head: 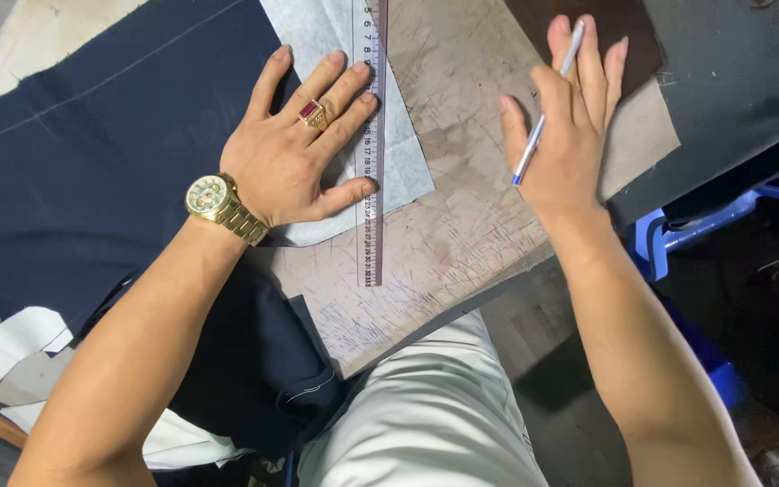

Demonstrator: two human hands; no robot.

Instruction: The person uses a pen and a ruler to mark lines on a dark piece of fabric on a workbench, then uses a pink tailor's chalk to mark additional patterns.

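On the scratched worktable (462,225), a ruler is pinned flat over a pale sheet beside dark cloth.

Biggest first: the navy cloth (92,162) covers the left of the table and hangs off the near edge, clear of the marking spot. The grey-white sheet (403,171) lies half over it, and the clear ruler (370,135) runs straight down the sheet's middle. The left hand (295,149) lies open, fingers spread wide, pressing sheet and ruler so neither slips. The right hand (570,126) rests flat just beside, fingers loosely closed on a blue-and-white pen (543,108), its tip off the sheet.
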